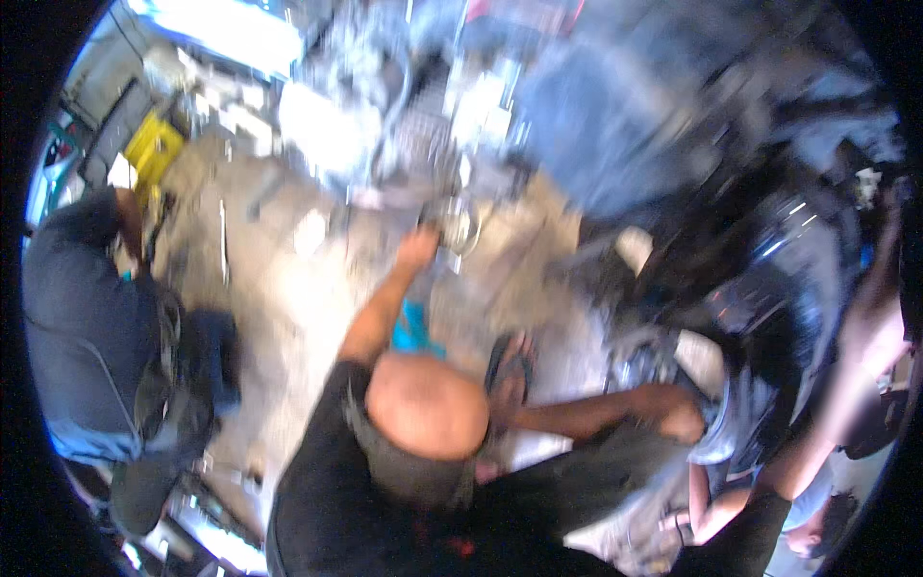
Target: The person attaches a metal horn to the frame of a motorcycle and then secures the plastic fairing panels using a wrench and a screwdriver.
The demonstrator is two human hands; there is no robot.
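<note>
The whole picture is smeared by motion. My left arm reaches forward over the ground, and my left hand [418, 247] is at a round, pale metallic object [456, 226]. Its fingers are too blurred to tell whether they grip that object or only touch it. A teal piece of material [413, 327] lies below that forearm, just beyond my bent left knee [428, 404]. My right arm [841, 404] stretches up along the right rim, beside a large black, shiny machine part [798, 231]. The right hand's fingers cannot be made out there.
At left, a person in a dark shirt [91, 317] bends over the brown ground [288, 260]. Another person's hand [683, 521] shows at lower right. A yellow box [154, 149] stands far left. Blurred metal parts and dark blue material [596, 125] fill the far side. My sandalled foot [510, 370] is near the middle.
</note>
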